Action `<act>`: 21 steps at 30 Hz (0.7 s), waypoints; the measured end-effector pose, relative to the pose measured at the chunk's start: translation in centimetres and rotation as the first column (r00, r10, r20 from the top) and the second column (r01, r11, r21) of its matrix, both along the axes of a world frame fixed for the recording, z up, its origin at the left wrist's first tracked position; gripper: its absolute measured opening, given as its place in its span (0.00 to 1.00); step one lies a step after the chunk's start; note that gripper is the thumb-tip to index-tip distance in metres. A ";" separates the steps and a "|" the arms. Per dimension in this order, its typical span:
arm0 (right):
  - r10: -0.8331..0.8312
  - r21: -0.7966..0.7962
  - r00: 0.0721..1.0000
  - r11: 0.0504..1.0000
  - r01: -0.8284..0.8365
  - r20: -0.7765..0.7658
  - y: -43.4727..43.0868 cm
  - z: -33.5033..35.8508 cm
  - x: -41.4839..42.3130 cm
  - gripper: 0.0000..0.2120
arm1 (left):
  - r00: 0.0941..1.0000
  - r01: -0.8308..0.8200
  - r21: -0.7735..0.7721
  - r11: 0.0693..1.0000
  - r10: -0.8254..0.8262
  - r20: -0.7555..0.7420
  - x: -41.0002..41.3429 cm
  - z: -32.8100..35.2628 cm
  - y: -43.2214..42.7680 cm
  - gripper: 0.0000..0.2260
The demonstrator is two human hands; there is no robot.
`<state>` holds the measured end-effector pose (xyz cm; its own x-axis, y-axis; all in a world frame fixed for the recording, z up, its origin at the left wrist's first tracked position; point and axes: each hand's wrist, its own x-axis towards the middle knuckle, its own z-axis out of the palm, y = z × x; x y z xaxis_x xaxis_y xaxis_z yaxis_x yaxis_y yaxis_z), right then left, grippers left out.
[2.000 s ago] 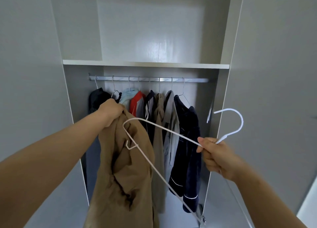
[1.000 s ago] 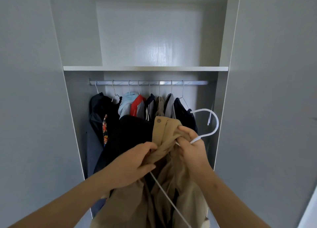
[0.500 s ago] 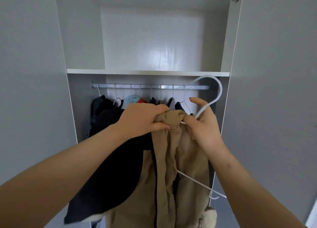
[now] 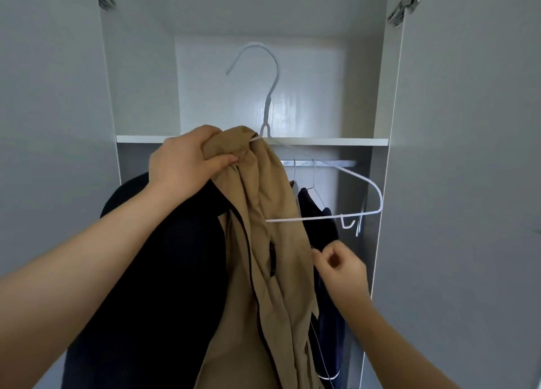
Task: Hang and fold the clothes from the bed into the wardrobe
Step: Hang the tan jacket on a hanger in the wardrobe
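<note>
A tan jacket [image 4: 263,242] hangs bunched from my left hand [image 4: 187,157], which grips its top together with the neck of a white wire hanger [image 4: 376,195]. The hanger's hook points up in front of the upper shelf space, and its right shoulder sticks out bare to the right of the jacket. My right hand [image 4: 341,268] is lower down at the jacket's right edge, fingers curled and pinching the fabric there. A dark garment [image 4: 164,271] is draped over my left forearm.
The wardrobe stands open, with its grey doors [image 4: 468,169] on both sides and a white shelf [image 4: 336,141] above the metal rail [image 4: 330,163]. Dark clothes [image 4: 320,227] hang on thin hangers at the rail's right part, behind the jacket.
My left hand has lifted the jacket and hanger higher. My right hand let go of the hanger neck and dropped to the jacket's right edge. The hanger now stands upright.
</note>
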<state>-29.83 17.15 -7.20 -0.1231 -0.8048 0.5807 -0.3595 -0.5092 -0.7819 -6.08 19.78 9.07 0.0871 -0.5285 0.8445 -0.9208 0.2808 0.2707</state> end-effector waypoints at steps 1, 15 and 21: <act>0.051 0.088 0.998 0.995 -0.047 -0.042 -0.4 -0.4 0.3 0.08 | 0.998 0.043 -0.011 0.999 -0.043 -0.040 0.2 0.4 0.2 0.21; 0.308 0.351 0.951 0.894 -0.278 -0.031 -3.4 0.1 -0.6 0.11 | 0.897 0.440 0.103 0.892 -0.430 -0.103 4.9 2.3 3.0 0.05; 0.316 0.310 0.946 0.908 -0.281 -0.071 -4.1 2.5 -1.1 0.13 | 0.927 0.357 0.287 0.889 -0.375 0.007 7.7 1.8 3.3 0.25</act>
